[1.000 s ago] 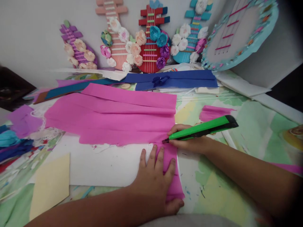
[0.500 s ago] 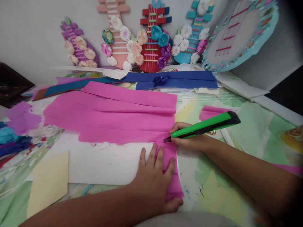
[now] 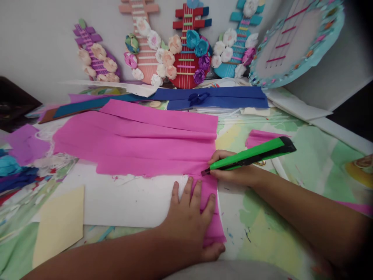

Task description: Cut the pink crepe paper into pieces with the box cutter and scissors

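A wide sheet of pink crepe paper (image 3: 157, 144) lies creased across a white board (image 3: 125, 202). My left hand (image 3: 189, 221) is spread flat, its fingers apart, pressing on the board and on the pink strip at the board's right end. In my right hand (image 3: 230, 169) is a green and black box cutter (image 3: 247, 157), held slantwise like a pen. Its dark tip touches the pink paper just above my left fingertips. Whether any blade sticks out is too small to tell.
Several paper guitars with flowers, among them a red one (image 3: 186, 66), lean on the wall behind. A folded blue strip (image 3: 215, 97) lies at the back. Cream paper (image 3: 61, 223) overlaps the board's left end. Colourful scraps (image 3: 17, 171) pile up at far left.
Both hands, the box cutter and the pink paper stay in practically the same place. Only the view has shifted very slightly.
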The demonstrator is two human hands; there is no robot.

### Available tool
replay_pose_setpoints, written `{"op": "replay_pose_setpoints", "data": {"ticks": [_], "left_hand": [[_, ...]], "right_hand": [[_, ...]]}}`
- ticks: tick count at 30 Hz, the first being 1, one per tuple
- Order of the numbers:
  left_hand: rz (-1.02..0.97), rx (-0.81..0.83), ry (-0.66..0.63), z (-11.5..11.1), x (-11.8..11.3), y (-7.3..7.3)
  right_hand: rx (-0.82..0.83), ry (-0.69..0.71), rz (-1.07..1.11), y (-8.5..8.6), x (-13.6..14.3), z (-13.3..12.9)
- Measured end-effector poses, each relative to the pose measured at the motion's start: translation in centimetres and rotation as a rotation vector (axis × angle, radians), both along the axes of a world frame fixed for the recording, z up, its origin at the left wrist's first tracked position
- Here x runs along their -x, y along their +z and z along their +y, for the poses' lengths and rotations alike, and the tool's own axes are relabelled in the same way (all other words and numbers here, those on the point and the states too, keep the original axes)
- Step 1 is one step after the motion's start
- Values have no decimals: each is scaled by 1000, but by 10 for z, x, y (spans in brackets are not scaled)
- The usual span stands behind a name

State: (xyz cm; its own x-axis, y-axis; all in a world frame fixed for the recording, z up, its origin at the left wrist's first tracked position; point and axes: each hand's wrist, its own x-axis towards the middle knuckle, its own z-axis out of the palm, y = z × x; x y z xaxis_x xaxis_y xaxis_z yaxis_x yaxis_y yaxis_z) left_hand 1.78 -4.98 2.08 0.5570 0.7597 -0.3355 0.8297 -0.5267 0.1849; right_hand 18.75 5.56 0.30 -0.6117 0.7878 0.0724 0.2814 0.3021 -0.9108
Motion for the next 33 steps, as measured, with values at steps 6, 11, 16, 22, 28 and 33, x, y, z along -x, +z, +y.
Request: {"op": "replay_pose_setpoints", "data": {"ticks": [6,11,16,22,28,33], "left_hand": [[-6,-9,4,-1,0,1],[0,-20,4,-2,1,2],[26,-24,-7,-1,0,1],[13,-64,0,-4,2,-9],[-7,-90,-2,-5,2,-14],[-10,-38,1,-2,-1,-7]], "right_hand": [[-49,7,-7,0,1,-1],[-132,-10,-49,-3,3,-2],[-203,-34,-69,-8,4,-3],[-129,-62,1,-5,1,-4],[-36,-138,17,-3,-3,-5],[-152,-82,16,-3,-2,-7]]}}
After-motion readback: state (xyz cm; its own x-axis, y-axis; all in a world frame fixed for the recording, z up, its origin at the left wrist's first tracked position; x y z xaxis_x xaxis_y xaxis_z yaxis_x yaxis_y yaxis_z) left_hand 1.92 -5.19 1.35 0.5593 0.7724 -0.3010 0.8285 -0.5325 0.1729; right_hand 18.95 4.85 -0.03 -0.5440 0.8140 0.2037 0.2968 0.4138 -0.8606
